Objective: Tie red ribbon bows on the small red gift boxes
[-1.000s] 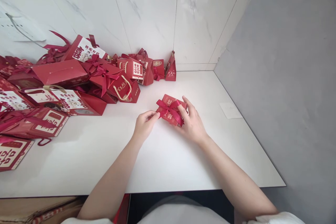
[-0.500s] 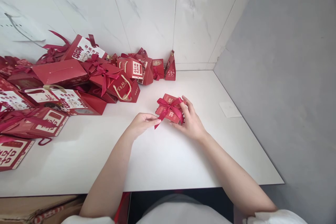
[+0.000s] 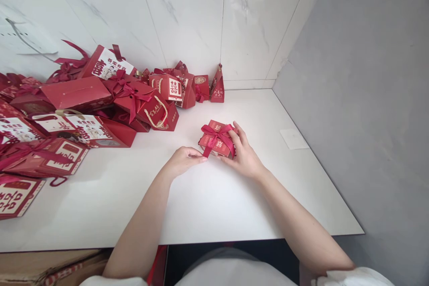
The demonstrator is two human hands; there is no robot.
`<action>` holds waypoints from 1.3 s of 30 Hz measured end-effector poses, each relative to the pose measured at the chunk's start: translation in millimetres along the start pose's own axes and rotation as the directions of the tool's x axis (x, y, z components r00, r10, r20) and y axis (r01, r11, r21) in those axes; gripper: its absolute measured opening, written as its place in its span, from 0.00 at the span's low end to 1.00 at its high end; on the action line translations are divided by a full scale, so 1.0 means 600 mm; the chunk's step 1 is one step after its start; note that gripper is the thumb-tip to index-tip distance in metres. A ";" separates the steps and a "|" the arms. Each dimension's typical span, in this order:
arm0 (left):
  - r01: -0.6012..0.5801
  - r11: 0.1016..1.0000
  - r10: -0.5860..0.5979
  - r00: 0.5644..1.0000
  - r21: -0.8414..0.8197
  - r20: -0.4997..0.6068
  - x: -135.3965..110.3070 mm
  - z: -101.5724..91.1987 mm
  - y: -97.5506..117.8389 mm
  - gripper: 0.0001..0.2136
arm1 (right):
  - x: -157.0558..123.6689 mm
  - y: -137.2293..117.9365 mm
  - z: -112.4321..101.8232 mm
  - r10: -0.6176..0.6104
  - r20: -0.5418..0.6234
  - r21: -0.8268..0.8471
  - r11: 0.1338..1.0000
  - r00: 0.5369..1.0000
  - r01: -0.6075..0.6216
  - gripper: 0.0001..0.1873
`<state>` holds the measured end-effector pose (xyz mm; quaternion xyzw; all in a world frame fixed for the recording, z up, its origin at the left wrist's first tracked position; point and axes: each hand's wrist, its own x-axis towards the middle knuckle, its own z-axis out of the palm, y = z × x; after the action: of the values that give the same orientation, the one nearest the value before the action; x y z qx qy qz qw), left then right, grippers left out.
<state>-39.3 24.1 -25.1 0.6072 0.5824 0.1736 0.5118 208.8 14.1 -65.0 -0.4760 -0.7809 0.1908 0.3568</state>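
Observation:
A small red gift box (image 3: 217,143) with gold characters and a dark red ribbon bow (image 3: 216,135) sits on the white table (image 3: 214,196). My left hand (image 3: 183,161) pinches the loose end of that ribbon, just left of the box's near corner. Against the box's right side rests my right hand (image 3: 244,154), its fingers curled around the box and holding it in place.
A heap of red gift boxes and bags (image 3: 83,103) with ribbons and rope handles fills the table's left and back. A small red pyramid box (image 3: 217,85) stands by the tiled wall. A white paper slip (image 3: 294,138) lies near the grey right wall.
My left hand has drawn back from the box's left corner towards me, pulling the ribbon end out with it. The right hand has stayed on the box.

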 end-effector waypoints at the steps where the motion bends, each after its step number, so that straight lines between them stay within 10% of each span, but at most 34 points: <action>1: -0.006 1.000 0.006 1.000 0.001 0.001 0.000 0.001 0.001 0.18 | 0.000 0.001 0.000 0.004 0.004 0.007 1.000 1.000 -0.004 0.49; 9: 0.023 0.992 -0.032 0.997 0.123 0.072 -0.010 -0.027 -0.006 0.14 | -0.001 -0.005 -0.003 0.037 0.059 0.161 0.986 0.998 -0.046 0.49; 14: 0.075 0.956 -0.007 0.973 0.284 -0.231 -0.007 -0.054 -0.020 0.10 | -0.001 -0.010 -0.021 0.026 0.043 0.158 0.987 0.999 -0.032 0.40; 21: -0.226 0.950 0.308 0.801 0.218 -0.513 -0.005 -0.014 0.009 0.16 | 0.006 -0.016 -0.042 0.062 -0.265 0.195 0.981 0.962 -0.010 0.14; 27: -0.477 0.649 0.739 0.579 0.592 -0.345 -0.017 0.043 0.030 0.21 | 0.006 -0.022 -0.033 0.044 -0.170 0.135 0.991 0.985 -0.021 0.19; 39: -0.380 0.515 0.731 0.662 0.768 -0.163 -0.001 0.072 0.015 0.26 | 0.001 -0.013 -0.018 0.054 -0.002 0.054 0.997 0.999 -0.054 0.30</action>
<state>-0.2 7.2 -35.3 0.8453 0.4720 0.2503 0.0089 212.0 10.2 -52.5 -0.4874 -0.7616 0.2206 0.3658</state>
